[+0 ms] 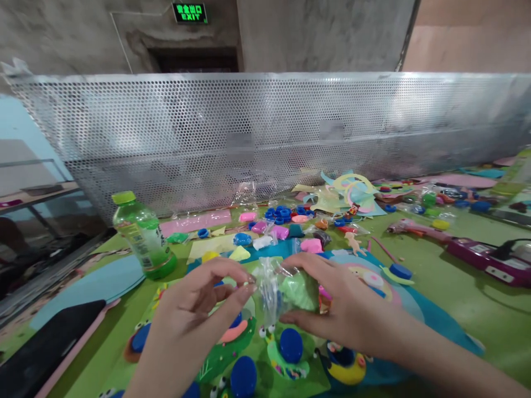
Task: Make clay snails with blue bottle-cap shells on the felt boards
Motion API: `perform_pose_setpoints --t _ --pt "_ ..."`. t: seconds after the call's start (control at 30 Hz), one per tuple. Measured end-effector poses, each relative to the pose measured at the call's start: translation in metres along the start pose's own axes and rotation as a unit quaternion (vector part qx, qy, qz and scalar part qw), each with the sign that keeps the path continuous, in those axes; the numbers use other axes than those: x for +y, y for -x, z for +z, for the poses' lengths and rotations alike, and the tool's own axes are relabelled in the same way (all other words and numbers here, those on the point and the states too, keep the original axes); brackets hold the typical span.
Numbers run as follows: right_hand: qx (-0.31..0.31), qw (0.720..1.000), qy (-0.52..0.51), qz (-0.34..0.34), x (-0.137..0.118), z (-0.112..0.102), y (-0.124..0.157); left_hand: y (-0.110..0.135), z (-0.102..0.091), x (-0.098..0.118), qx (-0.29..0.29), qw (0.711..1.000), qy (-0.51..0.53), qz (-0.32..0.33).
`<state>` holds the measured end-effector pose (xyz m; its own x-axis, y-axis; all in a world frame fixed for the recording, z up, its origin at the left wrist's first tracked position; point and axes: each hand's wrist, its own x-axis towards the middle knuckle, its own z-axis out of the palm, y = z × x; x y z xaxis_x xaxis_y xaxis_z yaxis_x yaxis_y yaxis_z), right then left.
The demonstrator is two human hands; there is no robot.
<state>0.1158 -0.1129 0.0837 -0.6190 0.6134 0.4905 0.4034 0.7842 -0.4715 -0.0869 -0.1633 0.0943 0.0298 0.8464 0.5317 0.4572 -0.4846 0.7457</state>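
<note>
My right hand (344, 304) grips a lump of light green clay (299, 291) wrapped in a clear plastic bag (269, 293). My left hand (194, 315) pinches the edge of that same bag with thumb and fingers. Both hands hover over a craft board (232, 354) with green frog shapes and blue clay discs (290, 345). Small packets of pink, blue, white and yellow clay (274, 235) lie just beyond the hands.
A green drink bottle (143, 235) stands at the left. A dark phone in a pink case (50, 348) lies at the near left. A pink glue gun (410, 228) and a purple device (485, 257) lie at the right. Cut paper shapes (348, 196) sit against a perforated metal screen (265, 132).
</note>
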Motion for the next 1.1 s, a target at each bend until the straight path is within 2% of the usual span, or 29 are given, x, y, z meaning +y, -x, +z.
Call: perform_pose_setpoints --t 0.07,0.13,0.2,0.33,0.43,0.6,0.77,1.1 --pt "-0.002 1.000 0.008 0.005 0.001 0.000 0.000 0.002 0.001 0.001 0.006 1.000 -0.011 -0.023" --pt "0.000 1.000 0.013 0.005 0.002 0.000 -0.001 0.004 0.002 0.001 0.039 0.998 -0.023 -0.040" --pt "0.002 1.000 0.014 0.004 0.003 0.000 -0.002 0.006 0.003 0.002 0.059 0.997 -0.054 -0.017" --pt "-0.002 1.000 0.023 0.003 0.001 -0.001 -0.002 0.006 0.001 0.004 0.006 0.981 -0.172 0.092" --pt "-0.014 0.999 0.041 -0.020 0.000 -0.001 -0.002 0.004 0.002 0.006 -0.014 0.964 -0.235 0.122" --pt "-0.020 0.997 0.064 -0.048 0.001 0.001 0.000 0.002 0.003 0.006 -0.038 0.945 -0.276 0.169" --pt "-0.040 0.997 0.051 -0.047 0.003 0.004 0.001 0.003 0.002 -0.001 -0.067 0.926 -0.322 0.184" --pt "-0.044 0.997 0.012 -0.064 0.003 0.005 0.001 0.003 0.005 -0.004 -0.098 0.918 -0.330 0.198"
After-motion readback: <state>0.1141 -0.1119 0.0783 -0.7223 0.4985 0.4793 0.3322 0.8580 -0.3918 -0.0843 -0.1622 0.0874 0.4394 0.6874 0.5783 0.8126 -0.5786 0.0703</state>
